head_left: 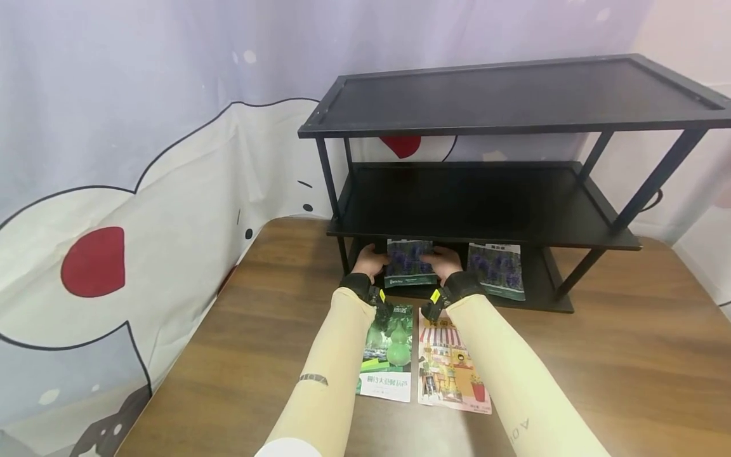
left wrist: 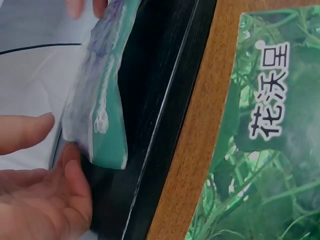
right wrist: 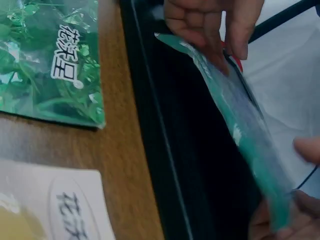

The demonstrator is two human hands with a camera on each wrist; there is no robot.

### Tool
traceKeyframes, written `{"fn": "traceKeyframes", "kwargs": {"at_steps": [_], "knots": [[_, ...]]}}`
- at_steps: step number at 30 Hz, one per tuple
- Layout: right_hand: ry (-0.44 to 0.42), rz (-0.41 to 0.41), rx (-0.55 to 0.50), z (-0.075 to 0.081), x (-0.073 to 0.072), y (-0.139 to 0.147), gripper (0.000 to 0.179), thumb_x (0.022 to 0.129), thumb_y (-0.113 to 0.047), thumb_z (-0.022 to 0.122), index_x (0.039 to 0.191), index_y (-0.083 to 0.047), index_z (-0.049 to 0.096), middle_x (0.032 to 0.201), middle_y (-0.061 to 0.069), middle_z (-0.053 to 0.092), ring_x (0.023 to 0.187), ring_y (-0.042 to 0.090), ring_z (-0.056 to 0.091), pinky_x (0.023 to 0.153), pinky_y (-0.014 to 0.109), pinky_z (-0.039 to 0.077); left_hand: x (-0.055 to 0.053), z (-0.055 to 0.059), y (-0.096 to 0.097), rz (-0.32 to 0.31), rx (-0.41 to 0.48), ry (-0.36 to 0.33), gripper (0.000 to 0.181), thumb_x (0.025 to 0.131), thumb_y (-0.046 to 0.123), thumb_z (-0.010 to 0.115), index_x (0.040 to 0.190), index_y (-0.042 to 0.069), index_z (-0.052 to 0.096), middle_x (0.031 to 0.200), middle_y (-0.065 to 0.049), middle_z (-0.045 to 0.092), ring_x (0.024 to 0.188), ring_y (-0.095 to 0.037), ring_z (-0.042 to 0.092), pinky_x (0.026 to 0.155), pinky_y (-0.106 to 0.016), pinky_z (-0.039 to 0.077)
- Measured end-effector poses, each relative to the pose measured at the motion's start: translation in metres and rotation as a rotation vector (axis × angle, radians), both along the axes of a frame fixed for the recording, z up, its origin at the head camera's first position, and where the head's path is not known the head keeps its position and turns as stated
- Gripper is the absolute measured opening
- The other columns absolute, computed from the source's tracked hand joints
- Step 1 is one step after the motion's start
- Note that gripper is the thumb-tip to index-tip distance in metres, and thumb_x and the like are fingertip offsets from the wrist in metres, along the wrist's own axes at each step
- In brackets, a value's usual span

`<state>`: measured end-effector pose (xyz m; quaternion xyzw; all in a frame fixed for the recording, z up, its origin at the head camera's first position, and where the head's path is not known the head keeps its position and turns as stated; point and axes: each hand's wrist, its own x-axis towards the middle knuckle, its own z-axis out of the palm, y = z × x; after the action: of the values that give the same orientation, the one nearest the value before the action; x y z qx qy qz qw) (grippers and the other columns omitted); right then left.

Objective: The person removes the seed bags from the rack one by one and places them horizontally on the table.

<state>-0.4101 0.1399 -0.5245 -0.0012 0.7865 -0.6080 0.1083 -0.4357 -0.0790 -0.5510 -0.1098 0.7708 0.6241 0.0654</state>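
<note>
A seed packet printed with purple flowers and a teal band point(head_left: 408, 263) is over the bottom tier of the black rack. My left hand point(head_left: 370, 261) holds its left edge and my right hand point(head_left: 444, 263) its right edge. Seen side-on in the left wrist view, the packet point(left wrist: 107, 125) is tilted; whether it touches the shelf I cannot tell. Fingers of both hands show around the packet point(right wrist: 235, 120) in the right wrist view. Another purple-flower packet point(head_left: 495, 270) leans on the bottom tier, right of my right hand.
The black rack's top tier point(head_left: 502, 95) and middle tier point(head_left: 474, 197) overhang the hands. On the wooden table point(head_left: 274, 330), under the forearms, lie a green gourd packet point(head_left: 400, 355) and a pink packet point(head_left: 448, 368). A patterned curtain point(head_left: 188, 254) hangs behind and to the left.
</note>
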Motion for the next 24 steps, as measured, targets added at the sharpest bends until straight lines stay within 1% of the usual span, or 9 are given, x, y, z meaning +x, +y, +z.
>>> {"fn": "traceKeyframes", "kwargs": {"at_steps": [3,6,9,11,16,18,19,22,24], "knots": [[-0.048,-0.048,0.093,0.011,0.007,-0.008,0.073,0.088,-0.032,0.064,0.146,-0.008,0.026,0.141,0.021,0.035,0.12,0.038,0.042,0.091,0.054,0.04,-0.013,-0.019,-0.005,-0.019,0.035,-0.006,0.084,0.079,0.012,0.069,0.148,0.013,0.02,0.127,-0.012,0.055,0.113,-0.034,0.053,0.088,-0.053,0.041],[-0.105,-0.056,0.107,0.061,0.047,-0.021,0.066,0.092,-0.021,0.058,0.144,0.001,0.024,0.107,0.021,0.057,0.083,0.024,0.059,0.076,0.039,0.047,-0.017,-0.027,-0.006,-0.017,0.016,-0.003,0.067,0.081,0.01,0.068,0.141,0.012,0.038,0.119,-0.011,0.059,0.098,-0.032,0.058,0.082,-0.047,0.045],[-0.132,-0.011,0.071,0.096,0.073,-0.024,0.062,0.094,-0.016,0.054,0.144,0.004,0.022,0.06,0.004,0.044,0.043,0.007,0.032,0.049,0.027,0.035,-0.016,-0.031,-0.01,-0.018,0.007,0.034,0.043,0.078,0.016,0.074,0.118,0.023,0.063,0.097,0.001,0.065,0.073,-0.02,0.059,0.072,-0.038,0.048],[-0.151,0.014,0.027,0.103,0.078,-0.02,0.063,0.095,-0.014,0.053,0.145,0.002,0.019,0.058,-0.001,0.036,0.039,0.005,0.019,0.042,0.024,0.025,-0.011,-0.028,-0.011,-0.043,0.021,0.1,0.033,0.071,0.027,0.08,0.102,0.03,0.069,0.087,0.007,0.065,0.062,-0.012,0.054,0.066,-0.033,0.048],[-0.164,0.067,-0.092,0.088,0.064,-0.003,0.069,0.094,-0.014,0.053,0.148,-0.005,0.011,0.059,0.0,0.044,0.037,0.006,0.018,0.039,0.024,0.023,0.046,0.049,0.005,-0.05,0.086,0.06,0.039,0.076,0.022,0.077,0.113,0.014,0.065,0.104,-0.003,0.063,0.079,-0.014,0.057,0.077,-0.035,0.049],[-0.16,0.087,-0.094,0.086,0.062,0.003,0.071,0.094,-0.017,0.054,0.149,-0.007,0.009,0.049,-0.004,0.032,0.036,0.007,0.017,0.038,0.025,0.022,0.072,0.085,0.014,-0.026,0.097,0.006,0.039,0.082,0.008,0.07,0.119,0.001,0.06,0.112,-0.011,0.06,0.092,-0.02,0.058,0.083,-0.036,0.048],[-0.159,0.092,-0.086,0.088,0.063,0.005,0.071,0.094,-0.018,0.053,0.149,-0.008,0.008,0.046,-0.007,0.021,0.036,0.008,0.017,0.038,0.025,0.021,0.074,0.087,0.014,-0.031,0.126,0.005,0.041,0.082,0.008,0.07,0.12,0.0,0.058,0.115,-0.01,0.059,0.099,-0.021,0.057,0.085,-0.036,0.048],[-0.15,0.073,-0.084,0.092,0.069,0.012,0.067,0.096,-0.018,0.051,0.149,-0.008,0.011,0.049,-0.005,0.022,0.04,0.01,0.015,0.042,0.025,0.022,0.105,0.126,0.022,-0.058,0.164,-0.021,0.031,0.085,0.002,0.065,0.114,-0.006,0.059,0.108,-0.011,0.06,0.089,-0.019,0.056,0.086,-0.038,0.047],[-0.133,0.062,-0.095,0.096,0.075,0.016,0.062,0.097,-0.016,0.047,0.148,-0.005,0.013,0.058,0.0,0.035,0.047,0.01,0.028,0.049,0.025,0.031,0.116,0.139,0.024,-0.098,0.175,-0.018,0.026,0.085,0.001,0.064,0.109,-0.007,0.06,0.097,-0.009,0.062,0.078,-0.016,0.055,0.083,-0.038,0.049]]}}
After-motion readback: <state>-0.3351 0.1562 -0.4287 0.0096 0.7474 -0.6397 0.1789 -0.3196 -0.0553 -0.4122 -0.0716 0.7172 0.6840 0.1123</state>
